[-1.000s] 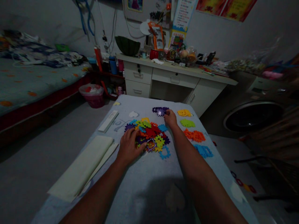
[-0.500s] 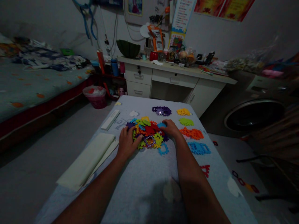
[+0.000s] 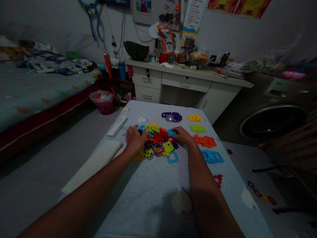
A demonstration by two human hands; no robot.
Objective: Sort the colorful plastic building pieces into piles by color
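Note:
A mixed pile of plastic interlocking toy pieces [image 3: 158,136] with toothed edges lies on the cloth-covered table in front of me. My left hand [image 3: 135,139] is at the pile's left edge, fingers and thumb apart, with nothing visibly gripped. On the opposite side, my right hand [image 3: 182,135] has its fingers bent around a blue toothed piece [image 3: 171,132], which stays in the pile; the fingertips are partly hidden. A blue frame-shaped piece [image 3: 172,157] lies at the pile's near edge.
Sorted groups lie beyond and to the right: purple [image 3: 172,116], yellow [image 3: 195,118], green [image 3: 197,128], orange [image 3: 205,141], blue [image 3: 212,156] and red [image 3: 218,180]. On the left are a long white box [image 3: 117,126] and folded pale sheet [image 3: 94,165]. A desk [image 3: 185,77] stands behind.
My left hand has lifted and shifted up along the pile's left side, uncovering green and yellow pieces at the near left. My right hand has hardly moved.

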